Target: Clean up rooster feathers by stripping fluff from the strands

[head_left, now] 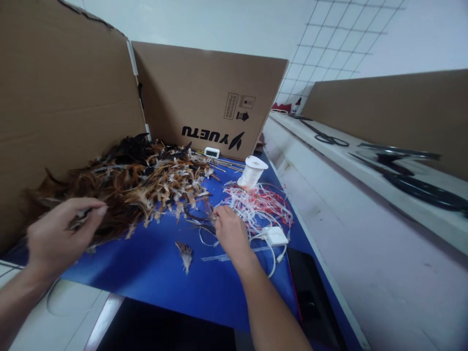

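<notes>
A large heap of brown, black and cream feathers (142, 185) lies against the cardboard on the left. Over its near left edge is my left hand (60, 234), thumb and forefinger pinched together; what they hold, if anything, I cannot make out. My right hand (232, 231) is closed near the middle of the blue table top (153, 270), its fingertips on a few thin dark feathers (204, 219). One loose grey-brown feather (185, 255) lies apart between the two hands. Just beyond my right hand spreads a tangle of white and red strings (261, 204).
A white spool (252, 171) stands behind the strings. To the right are a white charger with cable (276, 236) and a black phone-like device (314, 297). Cardboard panels (204, 92) wall the back and left. Scissors (331, 140) rest on the right ledge. A small digital display (211, 152) stands behind.
</notes>
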`<action>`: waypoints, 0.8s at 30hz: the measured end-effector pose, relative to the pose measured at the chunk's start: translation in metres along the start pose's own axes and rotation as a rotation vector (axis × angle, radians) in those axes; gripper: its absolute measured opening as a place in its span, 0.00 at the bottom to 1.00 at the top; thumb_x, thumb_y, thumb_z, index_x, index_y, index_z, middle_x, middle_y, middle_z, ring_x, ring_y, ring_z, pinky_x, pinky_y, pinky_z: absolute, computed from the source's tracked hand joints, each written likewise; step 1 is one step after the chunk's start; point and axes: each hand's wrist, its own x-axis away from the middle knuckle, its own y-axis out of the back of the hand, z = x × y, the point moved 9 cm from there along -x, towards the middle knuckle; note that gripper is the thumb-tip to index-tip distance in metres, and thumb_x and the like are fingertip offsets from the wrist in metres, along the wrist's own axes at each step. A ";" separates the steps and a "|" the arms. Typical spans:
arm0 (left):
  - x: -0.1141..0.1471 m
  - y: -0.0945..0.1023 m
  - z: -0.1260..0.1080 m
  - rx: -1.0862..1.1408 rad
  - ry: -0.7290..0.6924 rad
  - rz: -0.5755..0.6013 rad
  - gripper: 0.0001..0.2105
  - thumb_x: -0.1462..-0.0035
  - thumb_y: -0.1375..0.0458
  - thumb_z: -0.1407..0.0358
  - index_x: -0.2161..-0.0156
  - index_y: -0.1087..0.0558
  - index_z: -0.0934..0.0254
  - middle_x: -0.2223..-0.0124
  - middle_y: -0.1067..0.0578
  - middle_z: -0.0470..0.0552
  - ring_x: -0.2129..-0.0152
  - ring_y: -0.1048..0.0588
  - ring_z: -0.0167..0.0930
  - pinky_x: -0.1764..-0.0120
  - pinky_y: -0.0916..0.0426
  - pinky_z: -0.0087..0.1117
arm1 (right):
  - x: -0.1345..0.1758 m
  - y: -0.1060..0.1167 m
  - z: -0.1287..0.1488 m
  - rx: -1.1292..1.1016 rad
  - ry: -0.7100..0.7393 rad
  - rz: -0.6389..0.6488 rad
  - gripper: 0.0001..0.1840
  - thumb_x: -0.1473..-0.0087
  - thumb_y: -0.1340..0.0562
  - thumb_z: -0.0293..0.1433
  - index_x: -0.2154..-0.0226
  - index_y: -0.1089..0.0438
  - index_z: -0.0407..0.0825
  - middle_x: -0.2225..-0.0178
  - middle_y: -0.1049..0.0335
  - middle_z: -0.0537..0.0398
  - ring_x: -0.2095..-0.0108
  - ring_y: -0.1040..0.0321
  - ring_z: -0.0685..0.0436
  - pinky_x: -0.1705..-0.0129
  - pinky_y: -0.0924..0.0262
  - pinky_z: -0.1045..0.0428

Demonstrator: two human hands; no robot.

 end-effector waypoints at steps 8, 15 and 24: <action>0.031 -0.152 -0.071 0.011 -0.597 0.627 0.08 0.44 0.44 0.67 0.60 0.24 0.60 0.62 0.24 0.52 0.64 0.26 0.34 0.57 0.33 0.33 | -0.001 0.023 -0.016 -0.059 -0.054 -0.214 0.09 0.43 0.47 0.25 0.60 0.34 0.48 0.64 0.29 0.52 0.64 0.32 0.45 0.62 0.44 0.53; 0.030 -0.220 -0.080 -0.163 -0.788 0.671 0.13 0.41 0.52 0.74 0.58 0.26 0.66 0.64 0.28 0.56 0.65 0.28 0.34 0.60 0.33 0.35 | -0.002 0.030 -0.020 -0.078 -0.041 -0.285 0.08 0.44 0.46 0.24 0.64 0.33 0.48 0.64 0.30 0.52 0.64 0.33 0.45 0.62 0.43 0.53; 0.038 -0.262 -0.085 -0.431 -0.998 0.692 0.06 0.43 0.46 0.70 0.64 0.26 0.63 0.66 0.30 0.54 0.67 0.32 0.35 0.65 0.40 0.35 | -0.003 0.020 -0.019 -0.017 -0.036 -0.211 0.06 0.44 0.46 0.25 0.67 0.34 0.49 0.67 0.32 0.54 0.68 0.34 0.46 0.66 0.45 0.53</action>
